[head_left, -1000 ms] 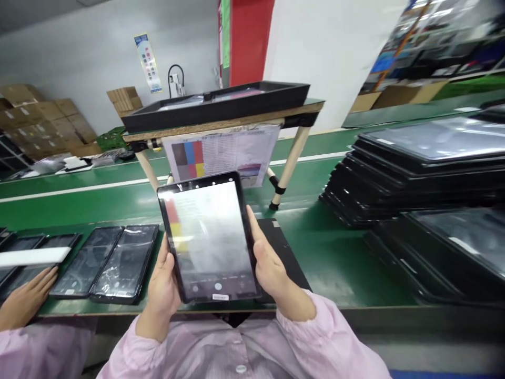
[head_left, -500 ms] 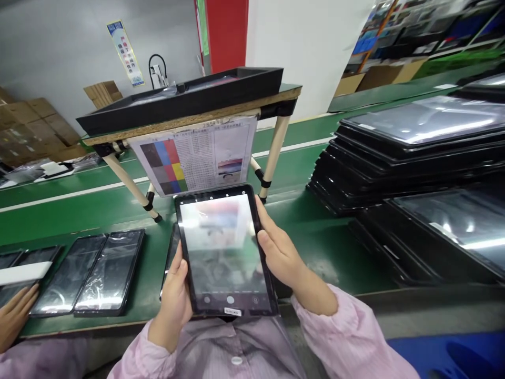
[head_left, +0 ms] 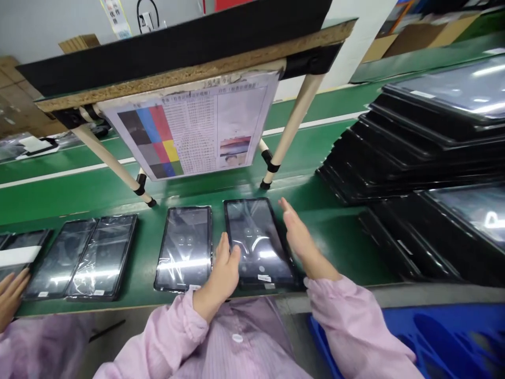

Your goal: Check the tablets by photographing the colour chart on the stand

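Tablet (head_left: 252, 218) lies face up on the green bench (head_left: 335, 252), and I see it between two hands: the left hand (head_left: 221, 271) overlaps its left edge from where I look, fingers straight and pressed together, thumb a little apart; the right hand (head_left: 302, 239) is just beside its right edge, fingers also straight and together. Neither pinches anything, though I can't tell whether either one brushes the tablet. At the tablet's near end I spot a white label (head_left: 264, 278), its print too small for me to read. Beyond the tablet hangs a printed sheet (head_left: 197, 131) with grey, blue, red, yellow and green blocks; I make out Chinese headings across its top, but the finer lines blur. Near the tablet, on its left, lies a second tablet (head_left: 184, 242) in clear wrap.
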Action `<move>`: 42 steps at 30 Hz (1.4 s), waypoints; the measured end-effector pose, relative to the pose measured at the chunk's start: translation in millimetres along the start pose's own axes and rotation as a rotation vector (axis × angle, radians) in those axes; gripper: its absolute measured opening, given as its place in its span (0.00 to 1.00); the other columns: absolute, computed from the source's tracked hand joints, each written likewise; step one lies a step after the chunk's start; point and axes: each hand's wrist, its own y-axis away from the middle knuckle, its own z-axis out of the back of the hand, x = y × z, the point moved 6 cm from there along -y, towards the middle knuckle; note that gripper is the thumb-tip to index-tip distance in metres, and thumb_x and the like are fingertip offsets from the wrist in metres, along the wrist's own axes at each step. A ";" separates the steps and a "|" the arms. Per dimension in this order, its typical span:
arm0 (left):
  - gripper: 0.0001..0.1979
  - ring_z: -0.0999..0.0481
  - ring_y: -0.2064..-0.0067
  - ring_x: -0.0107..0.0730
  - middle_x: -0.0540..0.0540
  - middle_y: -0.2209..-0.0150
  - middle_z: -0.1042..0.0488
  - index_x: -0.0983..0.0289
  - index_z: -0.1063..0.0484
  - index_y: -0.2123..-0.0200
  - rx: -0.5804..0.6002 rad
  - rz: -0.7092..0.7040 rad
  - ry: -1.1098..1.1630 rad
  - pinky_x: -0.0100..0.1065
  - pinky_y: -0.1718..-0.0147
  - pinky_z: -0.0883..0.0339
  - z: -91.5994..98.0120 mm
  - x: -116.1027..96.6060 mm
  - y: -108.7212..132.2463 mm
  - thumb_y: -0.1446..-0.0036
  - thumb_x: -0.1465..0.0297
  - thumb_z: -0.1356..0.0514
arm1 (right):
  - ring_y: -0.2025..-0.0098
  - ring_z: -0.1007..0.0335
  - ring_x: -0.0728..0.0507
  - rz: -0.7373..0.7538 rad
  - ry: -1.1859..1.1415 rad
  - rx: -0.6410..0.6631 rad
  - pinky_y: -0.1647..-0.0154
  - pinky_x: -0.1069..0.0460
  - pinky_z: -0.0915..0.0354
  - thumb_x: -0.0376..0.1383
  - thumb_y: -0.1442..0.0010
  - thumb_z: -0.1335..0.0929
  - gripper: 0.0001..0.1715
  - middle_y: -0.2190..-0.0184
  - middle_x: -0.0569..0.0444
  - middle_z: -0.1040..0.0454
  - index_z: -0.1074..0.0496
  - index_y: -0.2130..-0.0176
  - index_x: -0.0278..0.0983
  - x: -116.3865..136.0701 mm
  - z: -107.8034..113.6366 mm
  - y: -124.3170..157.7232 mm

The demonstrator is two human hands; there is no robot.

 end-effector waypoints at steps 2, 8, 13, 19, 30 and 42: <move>0.37 0.47 0.26 0.41 0.64 0.25 0.52 0.65 0.54 0.26 0.103 -0.064 -0.013 0.44 0.28 0.54 6.8 4.1 17.6 0.31 0.55 0.48 | 0.24 0.60 0.31 0.098 0.262 0.031 0.29 0.26 0.57 0.59 0.30 0.50 0.39 0.28 0.49 0.45 0.33 0.34 0.46 14.3 0.4 11.5; 0.23 0.30 0.42 0.40 0.63 0.41 0.33 0.58 0.32 0.37 -0.056 -0.344 -0.422 0.48 0.39 0.35 74.9 -13.7 55.3 0.30 0.59 0.51 | 0.27 0.55 0.28 0.364 0.710 0.254 0.34 0.24 0.53 0.44 0.27 0.44 0.25 0.30 0.55 0.41 0.21 0.47 0.52 57.5 -32.0 48.9; 0.19 0.33 0.48 0.48 0.65 0.51 0.33 0.61 0.22 0.46 -0.472 -0.506 -1.049 0.54 0.47 0.33 126.0 -40.2 45.8 0.32 0.69 0.49 | 0.28 0.52 0.25 0.427 0.629 0.109 0.40 0.24 0.46 0.45 0.27 0.45 0.27 0.29 0.48 0.43 0.23 0.44 0.49 55.8 -27.6 58.9; 0.20 0.35 0.52 0.51 0.66 0.53 0.33 0.60 0.24 0.42 -0.491 -0.452 -1.408 0.51 0.54 0.33 133.0 -27.8 29.6 0.33 0.68 0.46 | 0.31 0.46 0.25 0.318 0.621 -0.048 0.40 0.25 0.45 0.43 0.27 0.44 0.27 0.33 0.45 0.36 0.19 0.49 0.45 43.2 -6.6 71.8; 0.20 0.36 0.51 0.47 0.63 0.53 0.36 0.57 0.24 0.43 -0.358 -0.546 -1.258 0.50 0.51 0.35 114.0 -19.6 43.2 0.32 0.69 0.47 | 0.34 0.39 0.29 0.292 0.718 -0.189 0.42 0.30 0.44 0.40 0.27 0.41 0.26 0.38 0.48 0.29 0.16 0.59 0.47 42.7 8.5 75.4; 0.20 0.36 0.52 0.47 0.63 0.53 0.37 0.58 0.24 0.42 -0.362 -0.533 -1.303 0.50 0.53 0.34 98.8 -34.1 40.1 0.32 0.70 0.48 | 0.37 0.36 0.27 0.197 0.559 -0.251 0.40 0.28 0.43 0.46 0.27 0.45 0.30 0.36 0.42 0.34 0.17 0.54 0.41 33.0 14.7 72.6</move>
